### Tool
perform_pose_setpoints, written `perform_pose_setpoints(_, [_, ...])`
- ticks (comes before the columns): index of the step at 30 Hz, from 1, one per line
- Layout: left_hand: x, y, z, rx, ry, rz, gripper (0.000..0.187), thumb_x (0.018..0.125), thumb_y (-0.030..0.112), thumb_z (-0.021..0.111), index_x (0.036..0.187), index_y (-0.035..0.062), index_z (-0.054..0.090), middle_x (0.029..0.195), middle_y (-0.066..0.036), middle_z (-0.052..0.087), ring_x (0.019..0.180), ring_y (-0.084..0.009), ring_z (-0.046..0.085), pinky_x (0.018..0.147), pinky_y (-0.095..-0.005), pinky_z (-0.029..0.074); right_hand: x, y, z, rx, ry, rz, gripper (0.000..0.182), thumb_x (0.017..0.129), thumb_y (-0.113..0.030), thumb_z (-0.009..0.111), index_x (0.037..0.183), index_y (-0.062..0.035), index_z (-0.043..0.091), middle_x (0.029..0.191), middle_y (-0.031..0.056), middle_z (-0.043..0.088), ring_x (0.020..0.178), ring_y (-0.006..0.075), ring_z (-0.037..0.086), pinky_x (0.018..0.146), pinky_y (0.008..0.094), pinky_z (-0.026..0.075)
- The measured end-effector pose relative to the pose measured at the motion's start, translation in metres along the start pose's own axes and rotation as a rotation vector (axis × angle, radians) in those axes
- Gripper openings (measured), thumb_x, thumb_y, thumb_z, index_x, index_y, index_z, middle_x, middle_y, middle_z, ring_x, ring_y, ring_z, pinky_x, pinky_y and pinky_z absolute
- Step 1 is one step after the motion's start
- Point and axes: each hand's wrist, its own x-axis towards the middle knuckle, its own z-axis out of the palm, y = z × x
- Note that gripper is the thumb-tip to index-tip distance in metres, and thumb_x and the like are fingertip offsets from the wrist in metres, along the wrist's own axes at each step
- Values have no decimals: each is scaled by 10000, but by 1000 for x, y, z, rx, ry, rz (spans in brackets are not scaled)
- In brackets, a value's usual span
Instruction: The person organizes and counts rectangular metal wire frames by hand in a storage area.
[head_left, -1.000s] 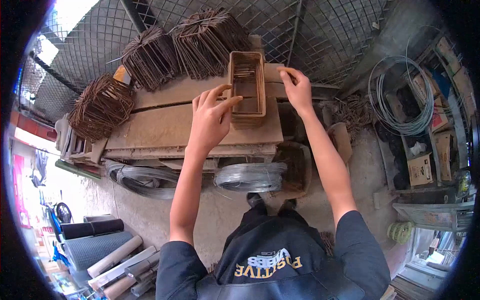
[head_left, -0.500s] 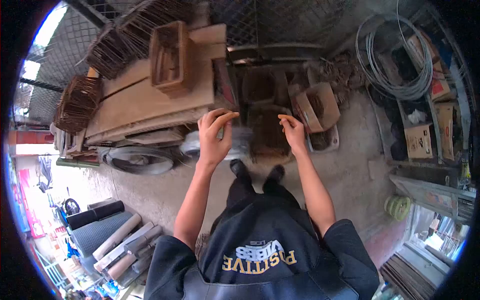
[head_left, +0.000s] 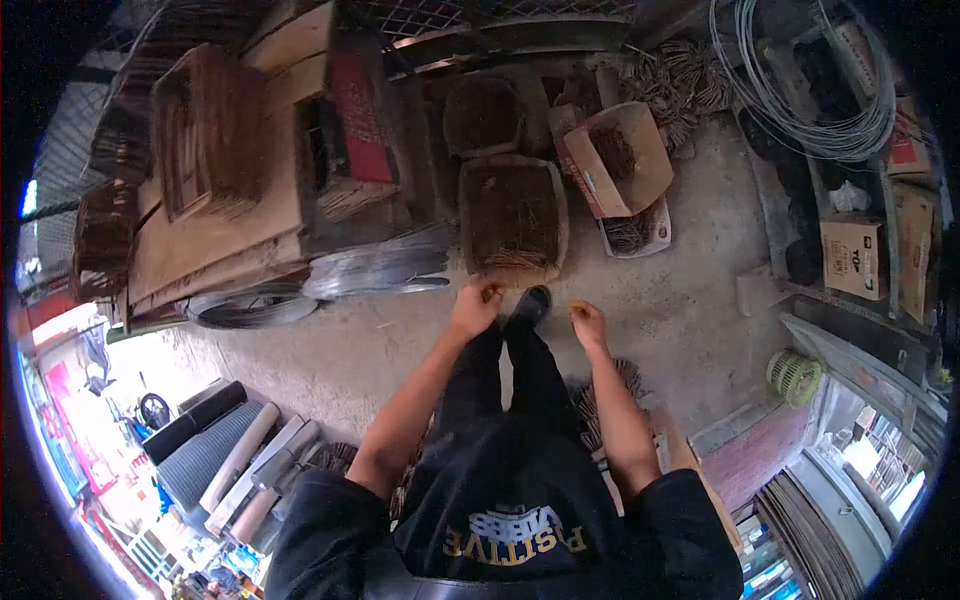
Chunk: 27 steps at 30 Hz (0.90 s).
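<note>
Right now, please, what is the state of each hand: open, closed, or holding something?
Left hand: fingers curled, at the near edge of the basket; any hold cannot be told.
Right hand: loosely curled, apparently empty.

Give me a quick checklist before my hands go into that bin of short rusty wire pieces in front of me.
1. Left hand free: cannot tell, fingers curled.
2. Right hand free: ok, nothing seen in it.
3. Bin within reach: ok, left hand is at its near rim.
4. Bin contents: ok, rusty wire pieces inside.
5. Floor by feet: not ok, wire coil lies just left of the bin.
6. Gloves: not ok, both hands bare.
</note>
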Motion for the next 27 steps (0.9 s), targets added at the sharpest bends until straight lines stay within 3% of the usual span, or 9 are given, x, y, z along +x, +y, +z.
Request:
perform_pose_setpoints(7, [51, -178, 103, -10, -169, -277, 221, 944, 183, 670, 1095, 54, 768, 981, -183, 774, 917, -335, 754, 814, -430, 590, 150, 216, 49, 420, -241, -31, 155, 1022, -133, 632, 1048, -45, 757, 919, 89, 706, 855, 191, 656, 872, 327, 362])
perform_pose_setpoints(9, [72, -233, 138, 46, -172, -312, 230, 953, 201, 655, 1092, 59, 772, 976, -181, 775, 920, -333, 755, 820, -433, 590, 190, 244, 69, 559, -322, 100, 162, 1024, -112, 612, 1035, -32, 752, 909, 98, 701, 844, 203, 650, 925, 349, 200])
perform_pose_setpoints(14, [167, -376, 238, 252, -208, -391, 314, 999, 310, 592, 1001, 42, 757, 868, -181, 756, 878, -354, 746, 794, -467, 580, 243, 168, 135, -70, 82, -57, 256, 1006, -224, 636, 1100, -21, 761, 1015, 183, 737, 941, 298, 707, 832, 414, 574])
perform_pose_setpoints(18, [248, -421, 306, 266, -185, -318, 265, 1009, 277, 576, 940, 52, 699, 799, -134, 671, 781, -311, 652, 731, -447, 544, 377, 287, 209, 176, 166, -137, 314, 950, -278, 683, 1124, -30, 762, 1106, 207, 745, 1031, 340, 717, 845, 441, 583])
perform_pose_setpoints(20, [275, -461, 344, 301, -181, -299, 247, 1016, 255, 566, 899, 59, 661, 753, -102, 615, 715, -283, 590, 689, -433, 520, 375, 220, 194, -642, -8, 64, 265, 942, -214, 666, 1085, -13, 763, 1103, 214, 747, 1014, 355, 720, 864, 457, 587])
perform_pose_setpoints(22, [296, -513, 385, 370, -170, -277, 244, 1023, 233, 556, 859, 66, 623, 707, -71, 558, 650, -254, 527, 647, -420, 496, 373, 189, 192, -771, 34, -131, 250, 938, -196, 658, 1063, -6, 763, 1088, 219, 748, 993, 365, 721, 862, 467, 589])
perform_pose_setpoints(24, [316, -606, 444, 699, -63, -111, 256, 1030, 211, 546, 818, 72, 585, 661, -40, 502, 585, -225, 464, 605, -407, 472, 380, 191, 194, -897, 74, -330, 236, 935, -179, 651, 1040, 1, 762, 1073, 223, 749, 971, 375, 721, 860, 477, 590])
perform_pose_setpoints(25, [322, -638, 465, 1165, 136, 48, 267, 1033, 199, 540, 798, 75, 565, 638, -24, 473, 553, -211, 433, 584, -400, 460, 382, 203, 197, -797, 120, -338, 224, 932, -176, 661, 1027, -1, 764, 1064, 216, 752, 957, 364, 724, 855, 462, 592])
perform_pose_setpoints(27, [318, -642, 471, 2151, 555, -119, 195, 1029, 188, 565, 928, 41, 645, 705, -49, 574, 628, -200, 523, 607, -380, 485, 398, 237, 208, -703, 176, -353, 211, 930, -173, 670, 1013, -3, 765, 1056, 209, 754, 943, 354, 726, 849, 447, 594])
